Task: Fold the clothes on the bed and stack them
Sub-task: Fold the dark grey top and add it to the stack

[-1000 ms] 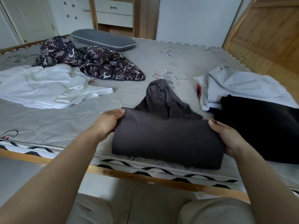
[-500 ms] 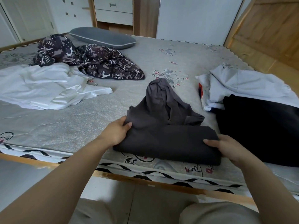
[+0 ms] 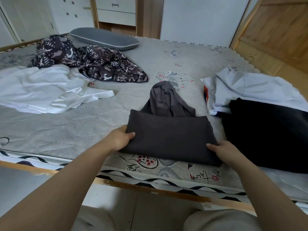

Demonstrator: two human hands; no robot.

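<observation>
A dark grey garment (image 3: 170, 134) lies partly folded at the near edge of the bed (image 3: 66, 130), its bunched upper end pointing away from me. My left hand (image 3: 119, 139) grips its left edge, thumb on top. My right hand (image 3: 223, 151) holds its near right corner, thumb over the fold. A folded black garment (image 3: 266, 135) lies just to the right, on top of a pale blue-white one (image 3: 253, 87). A loose white garment (image 3: 43, 90) and a crumpled camouflage-print one (image 3: 90, 62) lie at the left and back left.
A grey pillow (image 3: 105, 38) rests at the head of the bed. Drawers (image 3: 116, 11) and white cupboards stand behind it, and a wooden panel (image 3: 280, 30) rises at the right. The wooden bed rail (image 3: 150, 189) runs in front of my knees.
The folded grey bundle has been laid down flat on the mattress and pushed a little away from me; both hands stayed at its two sides.
</observation>
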